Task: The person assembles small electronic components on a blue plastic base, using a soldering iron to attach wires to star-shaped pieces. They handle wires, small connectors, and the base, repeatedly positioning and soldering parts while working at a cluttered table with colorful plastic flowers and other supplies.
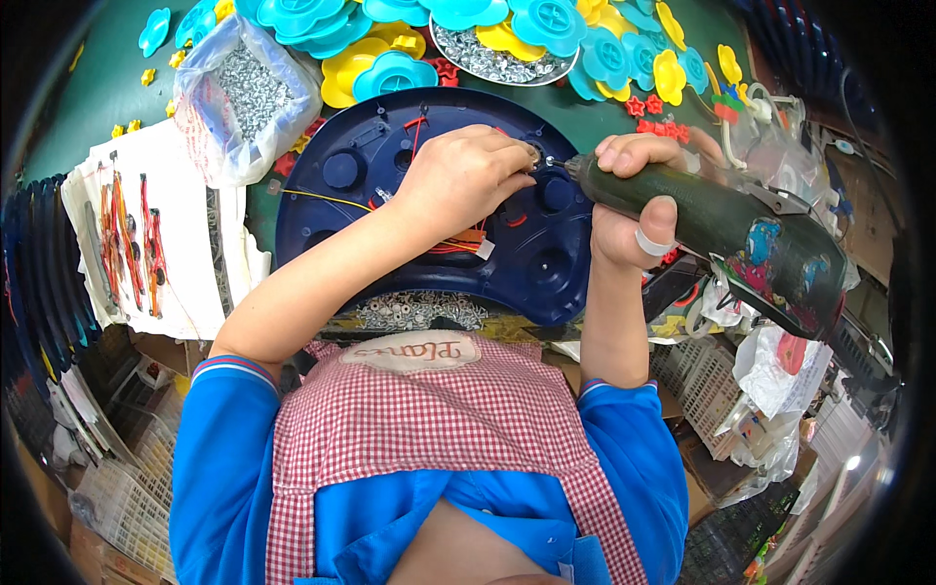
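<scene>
A dark blue, curved plastic shell [322, 185] lies on the table with its hollow side up, with pegs and coloured wires inside. My right hand [639, 195] is wrapped round a dark electric screwdriver [702, 210], its thumb wearing a pale band. The screwdriver lies sideways over the shell's right rim, its bit pointing left with a small shiny bit of metal at the end. Close to that tip, my left hand [473, 180] reaches across the shell, fingers pinched at a small round piece I cannot make out. Below its wrist sits a small wired part [468, 241].
Turquoise flower pieces [395, 75] and yellow ones cover the far side. A bag of screws [249, 93] and a bowl of screws [487, 63] stand beyond the shell. Wire bundles [127, 234] lie on white sheets at left. More small hardware [419, 312] lies at the near edge.
</scene>
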`<state>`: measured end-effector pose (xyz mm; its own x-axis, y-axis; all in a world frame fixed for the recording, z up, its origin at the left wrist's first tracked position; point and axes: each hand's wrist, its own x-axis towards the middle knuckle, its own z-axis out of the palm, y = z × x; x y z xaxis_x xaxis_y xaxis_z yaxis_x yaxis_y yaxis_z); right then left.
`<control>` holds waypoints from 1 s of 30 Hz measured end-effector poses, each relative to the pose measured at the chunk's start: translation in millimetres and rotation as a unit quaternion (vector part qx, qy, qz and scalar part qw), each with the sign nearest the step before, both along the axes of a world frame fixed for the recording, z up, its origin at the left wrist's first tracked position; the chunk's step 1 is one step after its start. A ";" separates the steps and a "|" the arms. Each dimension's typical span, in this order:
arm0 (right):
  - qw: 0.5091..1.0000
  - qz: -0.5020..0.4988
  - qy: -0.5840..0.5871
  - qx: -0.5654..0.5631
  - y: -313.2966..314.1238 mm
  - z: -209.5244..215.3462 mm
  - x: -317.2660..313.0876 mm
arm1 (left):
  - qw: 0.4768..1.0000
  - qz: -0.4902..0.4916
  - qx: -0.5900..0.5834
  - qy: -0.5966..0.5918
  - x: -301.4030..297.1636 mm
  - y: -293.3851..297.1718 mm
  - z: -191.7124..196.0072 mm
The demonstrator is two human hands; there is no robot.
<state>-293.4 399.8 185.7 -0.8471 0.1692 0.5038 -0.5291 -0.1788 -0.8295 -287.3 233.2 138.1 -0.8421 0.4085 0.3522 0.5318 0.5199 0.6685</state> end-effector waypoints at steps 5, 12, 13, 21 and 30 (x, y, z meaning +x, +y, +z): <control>0.998 0.051 0.021 -0.011 6.3 -11.8 -5.8 | 1.000 0.002 0.018 0.004 1.0 0.0 -4.9; 0.998 0.051 0.014 -0.018 10.7 -4.8 -9.9 | 1.000 0.004 0.026 0.016 -0.5 -1.2 -7.6; 0.998 0.058 0.010 0.011 10.7 -1.2 -5.9 | 1.000 0.005 0.026 0.013 -0.1 -1.5 -6.5; 0.999 0.036 0.023 -0.019 9.0 -2.4 -2.7 | 1.000 0.014 0.017 -0.001 2.1 -2.0 -5.5; 0.996 0.075 0.039 0.000 9.9 -15.8 -7.2 | 1.000 0.009 0.028 -0.008 2.7 -0.6 -8.3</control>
<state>-300.7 409.7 169.9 -0.8215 0.0442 0.5685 -0.5589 -0.2603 -0.7873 -284.6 232.7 129.8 -0.8551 0.3724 0.3608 0.5114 0.4907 0.7055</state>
